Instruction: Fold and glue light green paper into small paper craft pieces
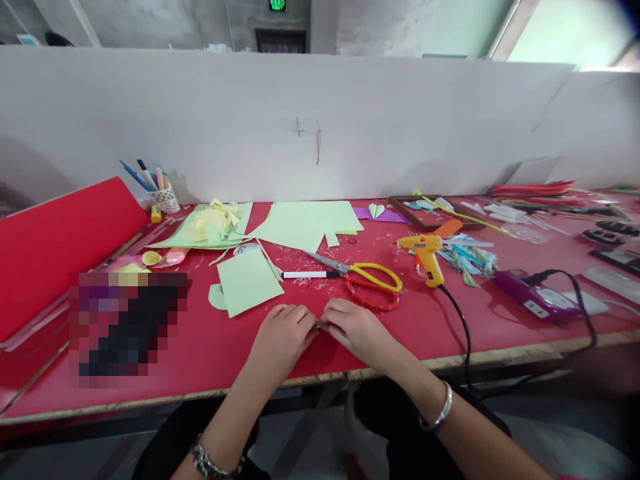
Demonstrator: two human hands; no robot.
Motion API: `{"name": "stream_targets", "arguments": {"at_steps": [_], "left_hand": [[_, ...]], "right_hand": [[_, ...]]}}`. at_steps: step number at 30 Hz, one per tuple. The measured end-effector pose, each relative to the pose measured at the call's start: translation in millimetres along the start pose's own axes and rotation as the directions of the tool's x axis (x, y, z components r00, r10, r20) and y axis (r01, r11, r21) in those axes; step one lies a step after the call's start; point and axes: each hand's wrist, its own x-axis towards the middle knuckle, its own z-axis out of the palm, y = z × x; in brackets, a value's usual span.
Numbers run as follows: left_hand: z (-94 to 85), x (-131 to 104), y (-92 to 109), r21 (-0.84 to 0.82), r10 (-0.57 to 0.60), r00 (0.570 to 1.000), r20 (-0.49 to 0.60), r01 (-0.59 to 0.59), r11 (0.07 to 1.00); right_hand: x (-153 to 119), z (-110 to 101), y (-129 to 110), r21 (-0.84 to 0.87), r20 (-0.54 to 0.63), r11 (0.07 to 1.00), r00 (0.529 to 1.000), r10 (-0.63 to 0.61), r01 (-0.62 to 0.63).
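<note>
Braceleted bare forearms point(234, 408) end in the left hand point(281, 337) and right hand point(359, 331), fingertips pinching a small, mostly hidden piece point(319, 325) between them, nearer than the yellow-and-red-handled metal scissors point(343, 269); rectangular pale-green paper point(251, 283) lies left of those scissors.

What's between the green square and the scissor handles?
A white marker with a black end, plus small scraps. The head view shows it spanning most of the stretch from green square to scissor handles.
</note>
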Motion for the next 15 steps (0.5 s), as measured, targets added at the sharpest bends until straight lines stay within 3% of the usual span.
{"name": "stream_targets", "arguments": {"at_steps": [5, 15], "left_hand": [[-3.6, 2.6, 0.0, -0.042, -0.024, 0.997, 0.077, 0.027, 0.999], [-7.8, 4.7, 5.0, -0.075, -0.094, 0.989, 0.117, 0.103, 0.992]], "right_hand": [[-0.5, -0.3, 1.0, 0.001, 0.04, 0.999, 0.998, -0.038, 0.038], [1.4, -1.5, 0.5, 0.118, 0.041, 0.993, 0.999, -0.013, 0.008]]}}
